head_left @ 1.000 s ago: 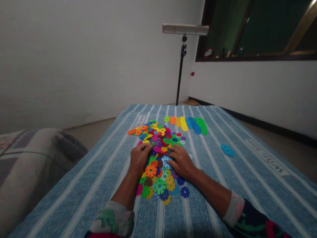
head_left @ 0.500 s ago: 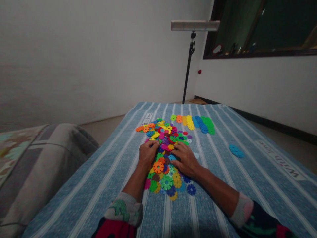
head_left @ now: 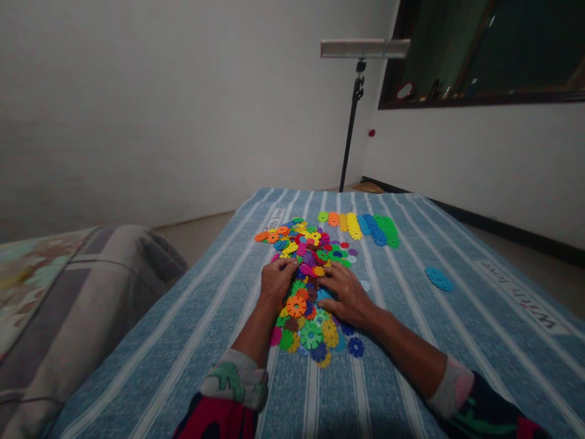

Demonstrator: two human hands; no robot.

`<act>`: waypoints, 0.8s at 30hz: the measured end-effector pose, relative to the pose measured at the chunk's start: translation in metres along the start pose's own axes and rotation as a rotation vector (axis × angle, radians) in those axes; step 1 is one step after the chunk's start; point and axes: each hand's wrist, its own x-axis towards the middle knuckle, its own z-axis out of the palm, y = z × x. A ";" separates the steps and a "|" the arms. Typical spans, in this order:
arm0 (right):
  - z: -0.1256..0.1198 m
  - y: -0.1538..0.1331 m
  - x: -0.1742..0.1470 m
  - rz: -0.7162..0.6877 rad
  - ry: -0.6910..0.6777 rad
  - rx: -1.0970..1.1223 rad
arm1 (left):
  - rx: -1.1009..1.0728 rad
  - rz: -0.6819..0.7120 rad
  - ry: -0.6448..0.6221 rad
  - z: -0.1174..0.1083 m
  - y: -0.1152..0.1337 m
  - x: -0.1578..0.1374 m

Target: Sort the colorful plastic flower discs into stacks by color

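Note:
A loose heap of colourful plastic snowflake discs [head_left: 311,334] lies in the middle of the striped cloth. At the heap's left edge is my left hand [head_left: 276,280], its fingers curled together; whatever they may hold is hidden. My right hand [head_left: 348,294] rests on the heap's right side with thumb and fingers apart. A light blue disc [head_left: 324,296] shows between that thumb and the fingers. An orange disc [head_left: 296,306] lies on top of the heap between my wrists.
Overlapping rows of discs sorted by colour, among them a yellow row [head_left: 353,226] and a green row [head_left: 389,231], lie beyond the heap. Several blue discs [head_left: 439,278] sit together at the right. A blue striped cloth [head_left: 183,341] covers the surface. Grey fabric [head_left: 123,274] bulges at left; a stand [head_left: 351,122] rises behind.
The whole view has shifted slightly, so things appear a little further right. My right fingers have moved slightly, and more of the light blue disc by them shows. Both hands stay at the heap.

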 end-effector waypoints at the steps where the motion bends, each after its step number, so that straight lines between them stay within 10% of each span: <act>1: -0.001 -0.001 0.000 -0.015 -0.016 -0.005 | 0.003 0.004 -0.002 0.000 0.000 0.000; 24: -0.029 0.021 -0.007 0.090 0.251 -0.023 | -0.011 -0.053 -0.002 0.001 0.003 0.000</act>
